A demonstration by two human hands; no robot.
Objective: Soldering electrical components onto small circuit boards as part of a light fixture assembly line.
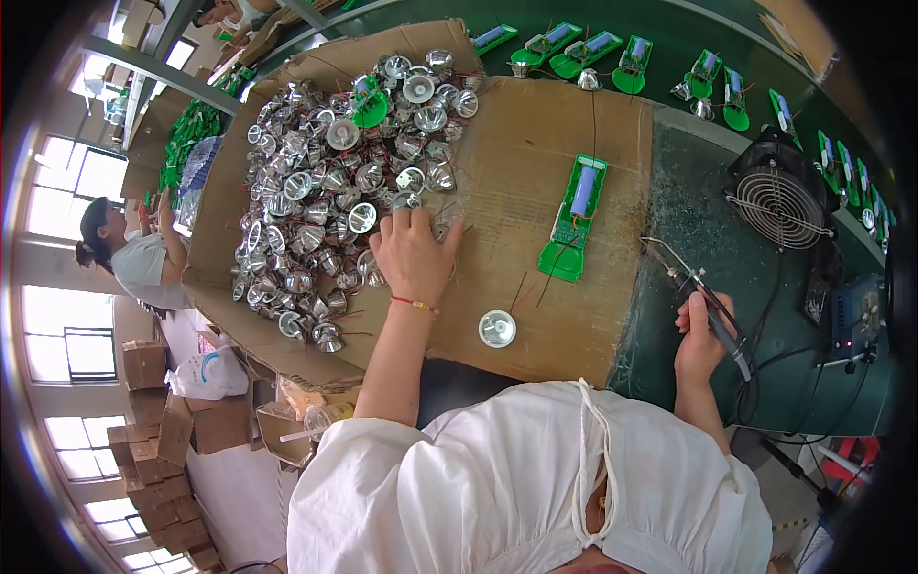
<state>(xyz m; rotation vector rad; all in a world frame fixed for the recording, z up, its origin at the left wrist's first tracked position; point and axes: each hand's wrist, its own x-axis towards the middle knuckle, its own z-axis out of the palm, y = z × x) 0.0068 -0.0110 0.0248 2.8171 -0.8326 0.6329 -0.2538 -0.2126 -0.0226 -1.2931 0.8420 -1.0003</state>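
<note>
Left hand of mine is at the right edge of the heap of silver reflectors, fingers partly bent and reaching down among them, thumb spread off to the side; the fingertips are hard to make out against all that shine, so I can't say whether I have hold of one. My right hand is closed round the soldering iron, its tip pointing toward the cardboard sheet. On that sheet lies an open green housing with a purple cell in it, and nearer me a single reflector, apart from the housing. I take this to be the picking step, with neither hand at the housing. The next move, I'd judge, calls for freeing one reflector without snagging its neighbours, and keeping the iron well clear.
</note>
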